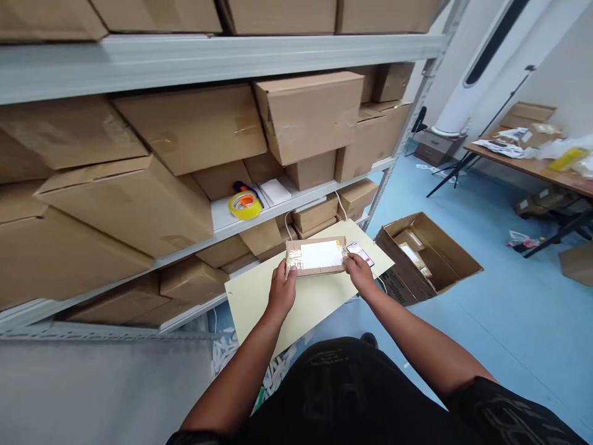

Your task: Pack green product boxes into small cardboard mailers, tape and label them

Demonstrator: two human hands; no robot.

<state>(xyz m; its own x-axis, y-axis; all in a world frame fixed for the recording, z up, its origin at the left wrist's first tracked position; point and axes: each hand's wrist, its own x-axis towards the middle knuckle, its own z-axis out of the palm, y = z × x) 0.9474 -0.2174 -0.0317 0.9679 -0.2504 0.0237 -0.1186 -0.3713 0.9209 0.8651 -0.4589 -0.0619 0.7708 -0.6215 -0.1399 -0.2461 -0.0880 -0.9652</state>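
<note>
On the left, a metal rack (273,50) is full of brown cardboard boxes (125,201), set close together. White scraps (223,351) are on the floor below it. Next, a roll of yellow tape (248,214) sits on a shelf, with a flat white stack (275,192) just beside it.

In front of the rack is a pale yellow tabletop (259,309). The left hand (282,292) pinches the left end of a small taped parcel (317,254), with the thumb on top. The parcel is up over the tabletop, between both hands, and a big white label (320,253) faces up. The right hand (359,272) pinches the right end of the parcel. A phone (360,253) lies just past that hand, its screen lit.

More to the right, a big open carton (456,262) stands on the blue floor (491,327), with small packages (416,256) inside. At the far right, a brown table (532,162) holds papers (500,147) and a cardboard box (540,134).
</note>
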